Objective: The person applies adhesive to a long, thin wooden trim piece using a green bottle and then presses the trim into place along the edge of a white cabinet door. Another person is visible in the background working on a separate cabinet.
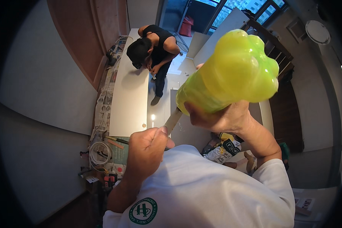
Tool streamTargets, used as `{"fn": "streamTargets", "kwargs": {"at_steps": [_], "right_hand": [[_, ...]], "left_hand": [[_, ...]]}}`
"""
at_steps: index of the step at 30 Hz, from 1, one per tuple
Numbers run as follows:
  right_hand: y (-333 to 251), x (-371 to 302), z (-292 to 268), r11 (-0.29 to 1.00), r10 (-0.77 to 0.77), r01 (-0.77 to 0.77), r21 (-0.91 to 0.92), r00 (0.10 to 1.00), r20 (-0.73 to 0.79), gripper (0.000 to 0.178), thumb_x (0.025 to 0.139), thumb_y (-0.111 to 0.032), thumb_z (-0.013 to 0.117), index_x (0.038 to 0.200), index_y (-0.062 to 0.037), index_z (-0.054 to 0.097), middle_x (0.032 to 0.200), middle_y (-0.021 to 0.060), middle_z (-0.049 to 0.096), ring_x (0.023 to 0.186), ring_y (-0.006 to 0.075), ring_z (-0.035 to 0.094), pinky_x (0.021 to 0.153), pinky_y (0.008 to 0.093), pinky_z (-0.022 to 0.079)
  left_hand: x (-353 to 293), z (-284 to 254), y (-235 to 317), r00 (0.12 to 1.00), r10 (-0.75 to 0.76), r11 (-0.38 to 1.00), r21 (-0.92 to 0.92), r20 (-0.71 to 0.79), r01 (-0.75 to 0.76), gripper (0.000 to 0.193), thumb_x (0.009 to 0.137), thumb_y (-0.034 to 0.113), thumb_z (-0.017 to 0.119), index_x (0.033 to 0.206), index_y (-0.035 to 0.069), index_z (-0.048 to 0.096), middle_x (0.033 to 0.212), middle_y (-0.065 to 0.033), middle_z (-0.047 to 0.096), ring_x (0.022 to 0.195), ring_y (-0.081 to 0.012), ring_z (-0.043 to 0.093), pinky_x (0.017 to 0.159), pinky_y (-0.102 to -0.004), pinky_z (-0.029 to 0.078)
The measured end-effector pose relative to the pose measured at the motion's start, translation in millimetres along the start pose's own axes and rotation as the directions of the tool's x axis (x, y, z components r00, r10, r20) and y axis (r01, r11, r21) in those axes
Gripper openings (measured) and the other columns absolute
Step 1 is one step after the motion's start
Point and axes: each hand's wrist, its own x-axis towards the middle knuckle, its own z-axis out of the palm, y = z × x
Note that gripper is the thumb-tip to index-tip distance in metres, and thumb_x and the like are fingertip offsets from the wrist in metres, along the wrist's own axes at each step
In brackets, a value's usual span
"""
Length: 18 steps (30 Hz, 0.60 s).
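Observation:
My right hand [220, 117] is wrapped round a clear plastic bottle [228, 72] of yellow-green liquid. The bottle is tilted with its lobed base up toward the view. Its mouth is hidden behind its own body and my fingers. In front of my chest, my left hand [148, 150] is closed on a flat, narrow greyish strip [172, 121], thumb along it. The strip's far end reaches up to the lower side of the bottle; whether they touch I cannot tell. What kind of tool the strip is does not show.
Beyond on the left, a person in black [155, 49] bends over a long white panel [127, 102]. Below my right arm another person's patterned shirt [224, 148] shows. Coiled white cable [100, 153] and tools lie at the left. A dark wooden rack [273, 49] leans at the right.

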Motion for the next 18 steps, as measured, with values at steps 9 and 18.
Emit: {"fn": "streamTargets", "kwargs": {"at_steps": [9, 18], "right_hand": [[15.1, -0.8, -5.5, 1.000, 0.007, -0.006, -0.021, 0.998, 0.066, 0.073, 0.066, -0.009, 0.085, 0.129, -0.0017, 0.048, 0.118, 0.0140, 0.058, 0.106, 0.0267, 0.063, 0.090, 0.0410, 0.054], [5.5, 13.9, -20.3, 0.963, 0.111, -0.108, 0.248, 0.994, 0.000, 0.074, 0.069, -0.002, 0.082, 0.131, 0.0058, 0.042, 0.124, 0.0203, 0.052, 0.104, 0.0311, 0.066, 0.086, 0.0454, 0.058]], "left_hand": [[-9.6, -2.8, -3.9, 0.998, -0.052, 0.998, -0.037, -0.045, 0.051, 0.039, 0.098, 0.018, 0.053, 0.068, -0.002, 0.067, 0.046, 0.0023, 0.046, 0.041, -0.0044, 0.038, 0.041, -0.0236, 0.030], [-10.5, -7.4, -0.5, 0.998, -0.044, 0.997, -0.063, -0.048, 0.041, 0.039, 0.097, 0.017, 0.051, 0.066, -0.001, 0.065, 0.044, 0.0017, 0.045, 0.038, -0.0043, 0.037, 0.039, -0.0231, 0.028]]}}
